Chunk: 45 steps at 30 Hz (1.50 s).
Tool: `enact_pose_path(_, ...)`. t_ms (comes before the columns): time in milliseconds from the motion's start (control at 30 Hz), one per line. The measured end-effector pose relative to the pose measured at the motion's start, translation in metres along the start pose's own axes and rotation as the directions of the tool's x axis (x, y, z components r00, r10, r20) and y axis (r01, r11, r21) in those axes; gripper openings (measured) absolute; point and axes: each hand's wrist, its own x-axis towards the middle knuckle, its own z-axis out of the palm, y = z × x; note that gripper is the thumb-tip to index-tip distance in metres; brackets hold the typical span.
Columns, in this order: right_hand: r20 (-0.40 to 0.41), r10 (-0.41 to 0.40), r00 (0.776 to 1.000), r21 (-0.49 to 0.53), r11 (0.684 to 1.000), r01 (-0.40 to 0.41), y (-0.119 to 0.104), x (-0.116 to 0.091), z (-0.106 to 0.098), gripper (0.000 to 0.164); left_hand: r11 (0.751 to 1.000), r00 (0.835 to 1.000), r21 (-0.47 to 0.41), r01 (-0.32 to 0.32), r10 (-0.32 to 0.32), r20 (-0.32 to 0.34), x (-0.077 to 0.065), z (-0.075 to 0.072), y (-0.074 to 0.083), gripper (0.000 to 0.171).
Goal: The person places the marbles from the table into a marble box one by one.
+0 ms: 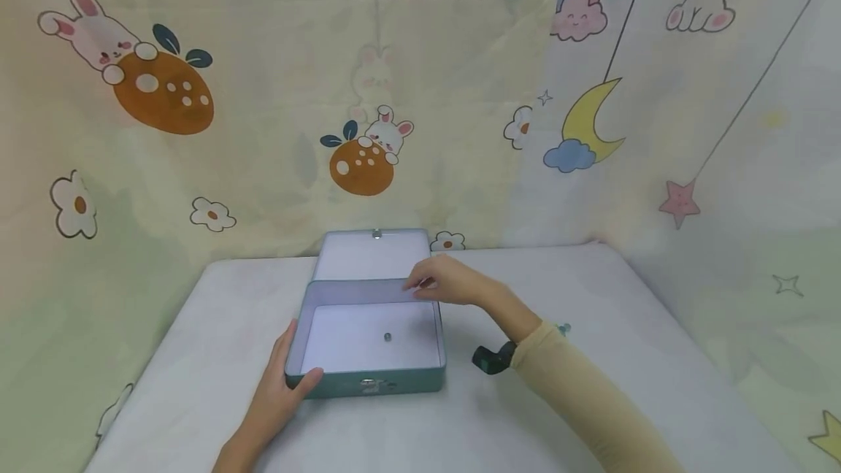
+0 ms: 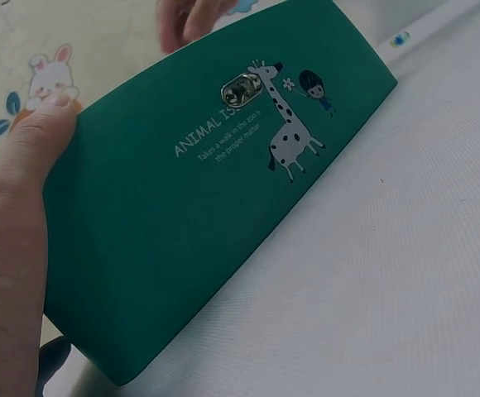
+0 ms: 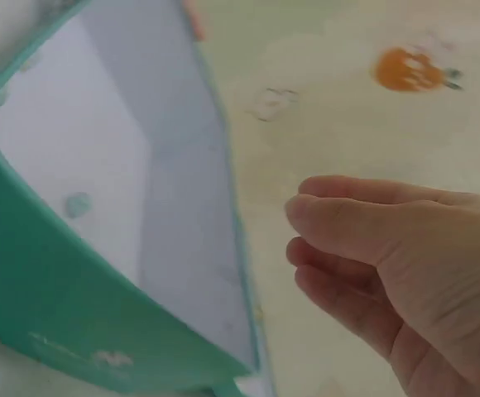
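On the white cloth-covered table (image 1: 486,429) I see the green rectangular metal-looking box (image 1: 417,381), gripped by the bare left hand (image 1: 279,382); the bare right hand (image 1: 453,280), loosely curled, apparently empty, could bump it, and the tilt could roll the small greyish round piece (image 1: 388,337) (easily lost) inside.

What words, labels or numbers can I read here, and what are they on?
"Juice": on the backdrop.
"ANIMAL IS": on the green box, running up to the latch.
"Takes a walk in the zoo's the proper matter": beneath; "zoo's" uncertain.
No numbers legible.
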Motion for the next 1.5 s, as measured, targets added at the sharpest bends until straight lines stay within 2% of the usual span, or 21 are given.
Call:
enact_pose_path(100,-0.159,0.053,0.986,0.026,0.998,-0.049,0.014,-0.032,-0.014,0.022,1.000,1.000,0.003,0.000,0.000,-0.002,0.003,0.001,0.001,0.091)
enact_pose_path(267,-0.332,0.165,0.929,0.081,0.986,-0.146,0.045,-0.087,-0.023,0.025,1.000,1.000,0.014,-0.011,0.011,-0.013,0.004,-0.001,0.003,0.091)
enact_pose_path(433,-0.423,0.241,0.874,0.140,0.970,-0.200,0.077,-0.145,-0.020,0.024,1.000,1.000,0.009,-0.007,0.007,-0.009,0.002,-0.004,0.004,0.092)
enact_pose_path(533,-0.444,0.310,0.841,0.150,0.951,-0.272,0.093,-0.176,-0.014,0.023,1.000,1.000,0.001,0.003,-0.003,-0.004,0.001,-0.004,0.004,0.092)
enact_pose_path(700,-0.462,0.381,0.801,0.143,0.923,-0.357,0.123,-0.212,0.006,0.023,1.000,1.000,0.012,0.026,-0.026,0.006,-0.003,-0.008,0.002,0.091)
enact_pose_path(900,-0.434,0.453,0.779,0.142,0.888,-0.438,0.149,-0.233,0.027,0.023,1.000,1.000,-0.004,0.013,-0.013,0.004,-0.001,-0.010,0.000,0.090)
enact_pose_path(1067,-0.415,0.507,0.755,0.143,0.856,-0.497,0.156,-0.240,0.034,0.023,1.000,1.000,-0.008,0.016,-0.016,0.011,-0.001,-0.006,-0.001,0.090)
enact_pose_path(1367,-0.396,0.539,0.744,0.137,0.835,-0.532,0.155,-0.242,0.038,0.022,1.000,1.000,-0.018,0.018,-0.018,0.020,0.000,-0.002,0.002,0.090)
enact_pose_path(1500,-0.403,0.528,0.747,0.125,0.841,-0.527,0.156,-0.244,0.040,0.021,1.000,0.999,-0.025,0.019,-0.018,0.029,0.000,0.000,0.003,0.090)
